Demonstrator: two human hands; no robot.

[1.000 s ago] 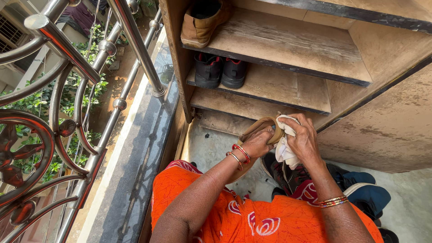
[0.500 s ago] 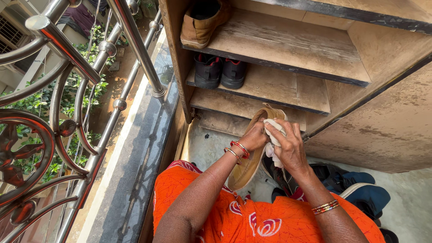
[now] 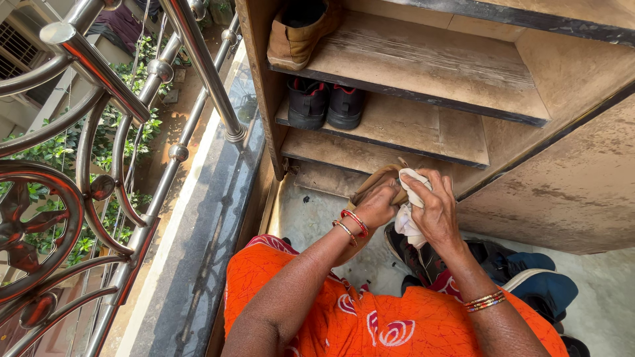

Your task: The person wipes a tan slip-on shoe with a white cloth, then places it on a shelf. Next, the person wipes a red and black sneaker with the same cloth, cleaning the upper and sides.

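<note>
Nearest, the left hand (image 3: 377, 203) was closed around a tan shoe (image 3: 382, 180), and the right hand (image 3: 438, 213), fingers curled, pressed a white cloth (image 3: 411, 205) against it. Beyond stood a wooden shoe rack (image 3: 423, 69) holding black shoes (image 3: 325, 104) and, farther up, a brown boot (image 3: 299, 33).
</note>
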